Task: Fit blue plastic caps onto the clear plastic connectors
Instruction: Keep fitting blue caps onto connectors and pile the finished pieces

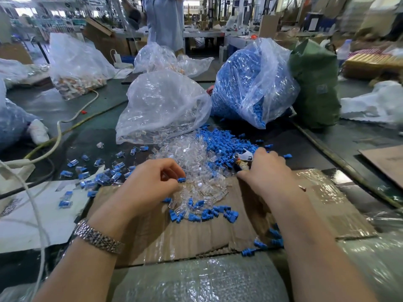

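Where connectors (192,162) pile clear, caps (220,144) scatter blue.

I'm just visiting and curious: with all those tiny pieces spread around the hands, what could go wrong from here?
Loose blue caps lie at the cardboard's near edge and could roll off. The left hand pinches one blue piece; it might slip into the clear connector pile. Finished pieces on the left could get mixed with unfinished ones.
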Action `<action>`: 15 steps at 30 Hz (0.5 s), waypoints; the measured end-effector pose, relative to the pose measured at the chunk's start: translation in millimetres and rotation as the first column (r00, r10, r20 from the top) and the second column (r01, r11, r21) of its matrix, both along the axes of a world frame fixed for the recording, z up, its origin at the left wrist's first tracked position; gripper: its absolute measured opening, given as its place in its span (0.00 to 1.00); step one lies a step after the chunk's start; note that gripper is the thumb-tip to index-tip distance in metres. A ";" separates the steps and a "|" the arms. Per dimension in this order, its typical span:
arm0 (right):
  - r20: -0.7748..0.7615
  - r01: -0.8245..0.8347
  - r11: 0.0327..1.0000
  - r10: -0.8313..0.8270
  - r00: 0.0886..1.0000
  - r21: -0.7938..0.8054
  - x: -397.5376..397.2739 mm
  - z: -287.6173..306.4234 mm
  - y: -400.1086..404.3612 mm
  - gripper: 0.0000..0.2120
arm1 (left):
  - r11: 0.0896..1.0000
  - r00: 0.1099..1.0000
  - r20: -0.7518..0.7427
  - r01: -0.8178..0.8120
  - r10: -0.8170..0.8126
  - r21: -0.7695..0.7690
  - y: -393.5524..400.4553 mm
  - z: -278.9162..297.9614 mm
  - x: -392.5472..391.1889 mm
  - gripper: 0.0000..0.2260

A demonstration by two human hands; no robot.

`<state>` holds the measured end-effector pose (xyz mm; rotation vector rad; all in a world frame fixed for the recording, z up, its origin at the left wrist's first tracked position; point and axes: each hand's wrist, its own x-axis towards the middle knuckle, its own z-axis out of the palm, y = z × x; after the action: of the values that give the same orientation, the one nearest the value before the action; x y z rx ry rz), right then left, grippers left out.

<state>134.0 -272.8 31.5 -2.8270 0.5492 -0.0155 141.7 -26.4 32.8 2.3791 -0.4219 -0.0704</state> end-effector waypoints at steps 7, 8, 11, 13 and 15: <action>0.204 -0.240 0.939 0.293 0.934 -0.248 11.8 -4.4 19.0 0.11 | 0.991 0.979 -0.156 0.136 -0.133 0.009 -2.8 -1.1 -2.9 0.09; 0.174 -0.245 0.927 0.300 0.938 -0.283 13.4 -6.7 21.4 0.10 | 0.992 0.984 -0.135 0.123 -0.118 0.025 -3.5 -1.1 -2.8 0.09; 0.131 -0.224 0.914 0.281 0.951 -0.338 17.0 -12.4 24.1 0.11 | 0.993 0.990 -0.097 0.107 -0.101 0.057 -4.7 -2.4 -3.0 0.07; 0.142 -0.207 0.908 0.273 0.951 -0.365 17.6 -12.6 24.8 0.10 | 0.993 0.993 -0.069 0.100 -0.096 0.069 -5.8 -3.6 -3.6 0.05; 0.160 -0.197 0.910 0.270 0.950 -0.364 18.2 -12.2 25.8 0.10 | 0.993 0.995 -0.056 0.089 -0.085 0.075 -6.5 -4.0 -3.9 0.05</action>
<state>152.2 -247.0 19.2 -3.1584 0.1670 -0.3936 137.8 -32.9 28.8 2.4282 -0.5061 -0.1918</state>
